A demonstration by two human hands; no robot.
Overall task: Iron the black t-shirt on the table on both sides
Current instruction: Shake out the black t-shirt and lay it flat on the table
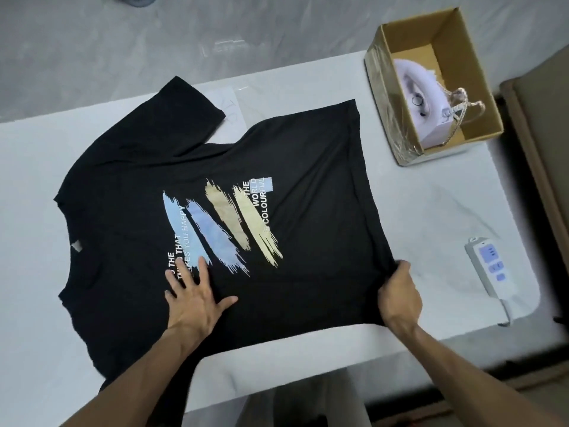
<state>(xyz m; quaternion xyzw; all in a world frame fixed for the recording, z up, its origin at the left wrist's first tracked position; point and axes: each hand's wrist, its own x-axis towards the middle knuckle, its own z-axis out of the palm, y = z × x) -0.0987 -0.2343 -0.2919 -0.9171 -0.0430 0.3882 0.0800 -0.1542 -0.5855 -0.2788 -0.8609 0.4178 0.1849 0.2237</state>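
Left grip [197, 300] flat, fingers spread, pressing t-shirt [308, 167] nr its print; right grip [400, 295] curled tight, bunching t-shirt's hem corner. T-shirt's spread on counter [30, 180].

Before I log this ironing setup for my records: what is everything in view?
black t-shirt: one, black with blue and yellow print, spread on the table
table: one, white cover, under everything
cardboard box: one, brown, table's far right corner
iron: one, white, inside the cardboard box
power strip: one, white, table's right edge
paper sheet: one, pale, at the shirt's far edge
left hand: one, flat on the shirt near the print
right hand: one, grip on the shirt's hem
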